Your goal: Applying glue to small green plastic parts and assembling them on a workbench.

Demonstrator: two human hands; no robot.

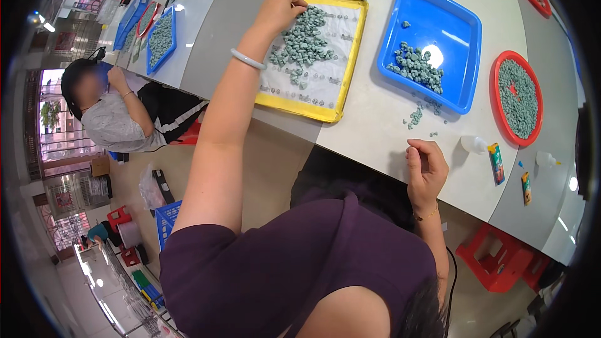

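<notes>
My left hand, a pale bangle on its wrist, reaches over the far edge of a yellow-rimmed tray. Its thumb and fingers are pinched at the top of a heap of small grey-green stone-like pieces, which lies on white printed paper. Whatever the pinch holds is too small to make out. My right hand hovers by the table's near edge, fingers curled and thumb close to the index finger; its contents, if any, are hidden. Beyond it, a blue tray holds more such pieces, gathered mostly toward its near left side.
Loose pieces lie below the blue tray. To the right are a red round tray of pieces, a white bottle, and small tubes. A co-worker sits at left. Red stools stand below the table.
</notes>
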